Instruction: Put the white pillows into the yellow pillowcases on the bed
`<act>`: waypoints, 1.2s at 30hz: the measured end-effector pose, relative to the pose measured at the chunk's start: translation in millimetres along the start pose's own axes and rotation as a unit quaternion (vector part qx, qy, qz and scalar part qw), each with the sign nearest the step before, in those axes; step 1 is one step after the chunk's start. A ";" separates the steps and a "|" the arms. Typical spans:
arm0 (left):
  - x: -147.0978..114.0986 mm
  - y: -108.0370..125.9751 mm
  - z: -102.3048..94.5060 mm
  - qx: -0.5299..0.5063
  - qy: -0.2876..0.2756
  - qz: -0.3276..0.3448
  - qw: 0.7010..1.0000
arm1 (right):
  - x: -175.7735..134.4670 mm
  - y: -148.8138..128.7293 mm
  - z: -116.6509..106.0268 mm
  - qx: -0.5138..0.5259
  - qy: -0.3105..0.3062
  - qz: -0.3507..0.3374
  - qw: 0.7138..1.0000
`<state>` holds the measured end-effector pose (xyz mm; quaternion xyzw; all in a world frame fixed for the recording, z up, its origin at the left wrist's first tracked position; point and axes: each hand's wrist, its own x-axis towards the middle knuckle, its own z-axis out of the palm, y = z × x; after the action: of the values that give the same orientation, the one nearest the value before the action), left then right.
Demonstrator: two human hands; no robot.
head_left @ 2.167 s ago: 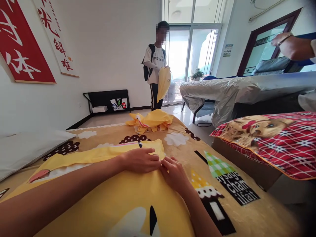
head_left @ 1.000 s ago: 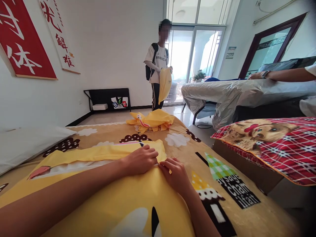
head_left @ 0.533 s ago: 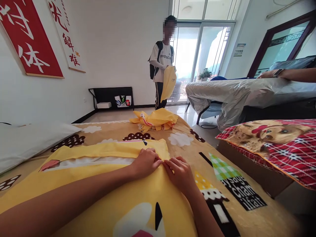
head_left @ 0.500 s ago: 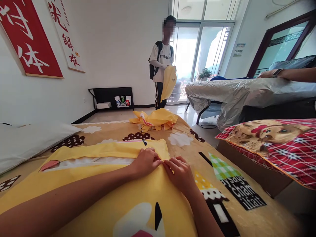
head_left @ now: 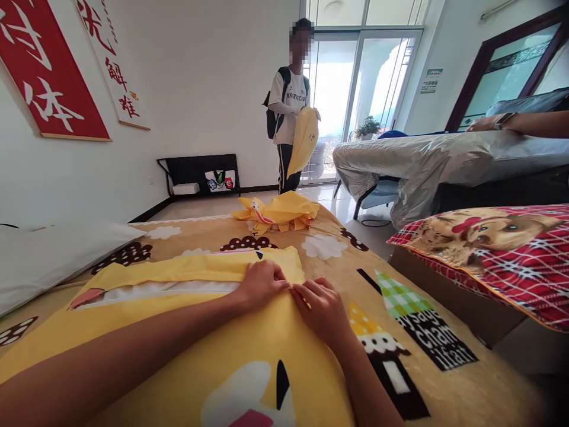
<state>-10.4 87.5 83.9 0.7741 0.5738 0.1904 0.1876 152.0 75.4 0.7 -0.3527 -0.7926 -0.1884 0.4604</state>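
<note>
A yellow pillowcase [head_left: 178, 350] with a printed cartoon pattern lies in front of me, plumped out by a white pillow [head_left: 164, 289] that shows through its long opening. At the right end of this opening, my left hand [head_left: 264, 283] pinches the edge of the fabric. Close beside it, my right hand [head_left: 320, 305] pinches the same edge, fingertips nearly touching the left ones. Whether a zipper is between the fingers is hidden. Beyond the pillowcase, a crumpled yellow cloth [head_left: 288, 210] rests on the patterned tan blanket [head_left: 448, 385].
At left lies a white pillow [head_left: 57, 252]. A red plaid cushion [head_left: 511, 267] with a printed bear sits on a box at right. Behind it stands a plastic-covered table [head_left: 409, 157] with another person's forearm [head_left: 533, 124] on it. A standing person [head_left: 288, 89] holds yellow fabric [head_left: 304, 142].
The view has shifted slightly, and the background sits a little higher. Both hands keep their pinch at the same spot on the pillowcase edge. The standing person's yellow fabric has moved slightly.
</note>
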 end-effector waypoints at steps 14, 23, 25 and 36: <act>-11.1 3.2 14.3 0.322 -0.009 0.180 0.929 | 1.5 -4.3 0.8 0.002 0.001 -0.005 1.000; -8.4 -1.9 9.7 0.252 0.011 0.161 0.954 | 2.5 -4.3 -1.4 -0.016 -0.005 -0.008 1.000; -8.4 0.4 10.0 0.257 0.015 0.158 0.953 | 2.2 -4.1 -1.7 -0.023 -0.013 -0.012 1.000; 0.9 2.4 12.4 0.227 0.002 0.107 0.968 | 1.2 1.8 -1.1 0.019 -0.029 0.018 0.999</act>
<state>-1.8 86.8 74.6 0.8527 0.5166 0.0760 -0.0157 153.6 76.4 2.2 -0.3632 -0.8024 -0.1554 0.4473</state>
